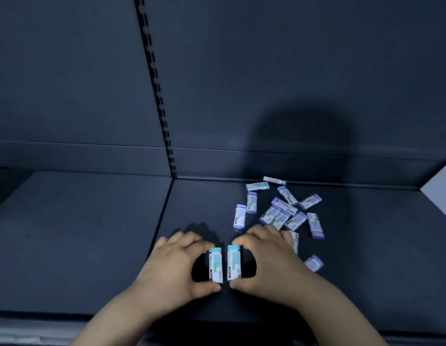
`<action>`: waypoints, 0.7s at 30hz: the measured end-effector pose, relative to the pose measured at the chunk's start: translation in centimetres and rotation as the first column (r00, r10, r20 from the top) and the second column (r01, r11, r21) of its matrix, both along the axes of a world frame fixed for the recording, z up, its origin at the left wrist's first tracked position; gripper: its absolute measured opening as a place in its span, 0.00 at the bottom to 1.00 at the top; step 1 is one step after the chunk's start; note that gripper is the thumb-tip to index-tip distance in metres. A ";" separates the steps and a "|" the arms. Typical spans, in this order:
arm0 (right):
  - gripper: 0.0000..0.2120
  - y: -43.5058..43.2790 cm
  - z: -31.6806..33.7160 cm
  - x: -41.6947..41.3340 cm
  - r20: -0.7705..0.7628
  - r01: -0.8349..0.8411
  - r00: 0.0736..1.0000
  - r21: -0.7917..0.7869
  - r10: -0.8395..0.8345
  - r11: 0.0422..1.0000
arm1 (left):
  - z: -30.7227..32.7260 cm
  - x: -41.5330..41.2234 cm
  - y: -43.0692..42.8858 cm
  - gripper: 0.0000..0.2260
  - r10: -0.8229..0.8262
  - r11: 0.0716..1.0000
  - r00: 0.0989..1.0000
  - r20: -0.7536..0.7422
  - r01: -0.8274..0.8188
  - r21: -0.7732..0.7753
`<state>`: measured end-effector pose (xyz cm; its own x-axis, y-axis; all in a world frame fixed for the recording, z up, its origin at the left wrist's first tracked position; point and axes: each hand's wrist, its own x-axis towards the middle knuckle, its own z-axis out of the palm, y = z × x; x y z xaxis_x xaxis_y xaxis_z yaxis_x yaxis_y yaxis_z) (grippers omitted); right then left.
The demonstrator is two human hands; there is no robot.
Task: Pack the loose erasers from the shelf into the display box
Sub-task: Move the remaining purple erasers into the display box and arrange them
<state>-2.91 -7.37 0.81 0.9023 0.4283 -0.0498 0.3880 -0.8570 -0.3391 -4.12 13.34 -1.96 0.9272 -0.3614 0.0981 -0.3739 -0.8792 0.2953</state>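
Near the shelf's (366, 283) front edge, left hand (172, 268) and right hand (269, 260) pinch separate erasers (215, 268), narrowly apart.

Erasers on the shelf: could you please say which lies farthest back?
The thin white eraser with a teal right tip, against the shelf's back wall; all others lie nearer.

You hold two teal-capped erasers near the front edge of the shelf (117, 245), side by side and parallel with a narrow gap between, caps toward the back. The left eraser (216, 268) is pinched end to end in your left hand (177, 265), the right eraser (234, 263) in your right hand (272, 258). The loose erasers (282, 211), white-sleeved with purple or teal ends, lie scattered at all angles toward the back right, some overlapping, with a back eraser (274, 180) along the back edge and a stray eraser (314, 262) just beside your right wrist.
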 end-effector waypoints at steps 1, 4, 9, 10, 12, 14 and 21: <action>0.28 1.4 0.3 -0.2 0.005 0.007 1.000 0.008 -0.008 1.000 | 0.1 0.0 1.5 0.33 -0.001 1.000 1.000 0.009 0.001 0.019; 0.29 5.6 0.8 -0.8 0.014 0.019 1.000 0.036 -0.020 0.999 | 0.6 -0.1 5.8 0.31 -0.003 0.999 0.998 0.056 0.001 0.042; 0.30 12.6 1.0 -1.7 0.025 0.017 1.000 0.061 -0.018 0.998 | 1.5 -0.2 12.4 0.29 -0.043 0.994 0.986 0.160 0.026 0.110; 0.30 13.7 0.9 -1.9 0.027 0.016 0.999 0.074 -0.018 0.997 | 1.7 -0.3 13.3 0.29 -0.050 0.991 0.982 0.180 0.026 0.133; 0.30 15.9 0.7 -2.3 0.027 0.008 1.000 0.083 -0.010 0.997 | 2.0 -0.7 15.1 0.29 -0.049 0.986 0.978 0.204 0.015 0.165; 0.30 17.5 0.6 -2.8 0.025 -0.013 1.000 0.075 0.011 0.997 | 2.2 -1.2 16.4 0.29 -0.044 0.983 0.974 0.221 0.003 0.183; 0.28 20.7 1.0 -3.0 0.016 -0.129 0.992 0.065 0.129 0.989 | 2.9 -3.7 19.3 0.28 0.048 0.979 0.979 0.197 -0.085 0.184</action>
<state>-5.95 13.29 1.84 0.8396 0.5432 -0.0077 0.4981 -0.7753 -0.3883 -7.86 32.65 0.96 0.9208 -0.3286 0.2104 -0.3456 -0.9371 0.0491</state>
